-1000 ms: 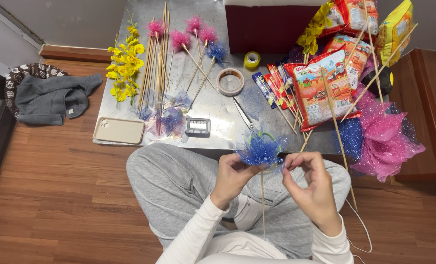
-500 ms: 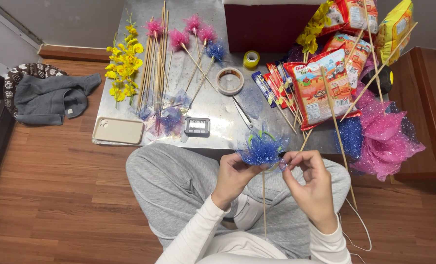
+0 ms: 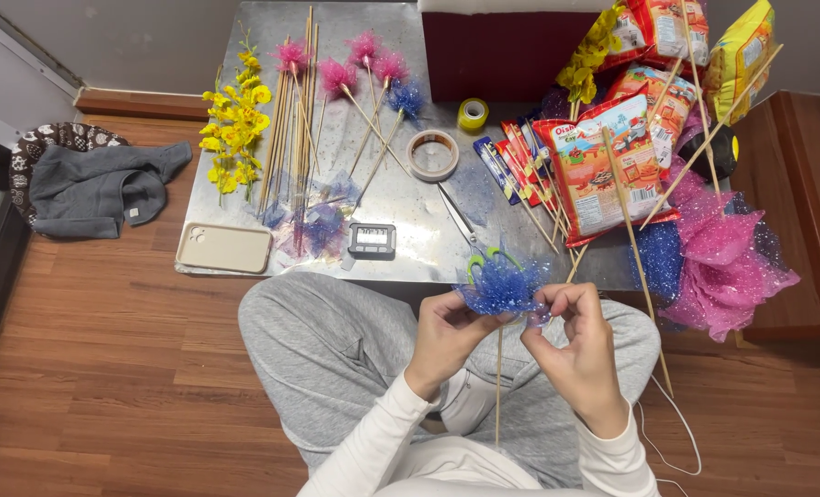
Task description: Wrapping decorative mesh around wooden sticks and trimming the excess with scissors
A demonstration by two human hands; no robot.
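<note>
Below the metal table's near edge (image 3: 401, 274), left hand (image 3: 447, 333) and right hand (image 3: 577, 342) seemingly pinch a blue mesh flower (image 3: 500, 287).

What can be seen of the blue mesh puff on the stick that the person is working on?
The blue puff is a ruffled bunch of glittery net, fanned out and frilly. It sits atop a thin wooden stick that hangs straight down between the knees. The left hand pinches its base from one side, the right hand from the other. It is held above the lap, just off the metal table's edge.
</note>
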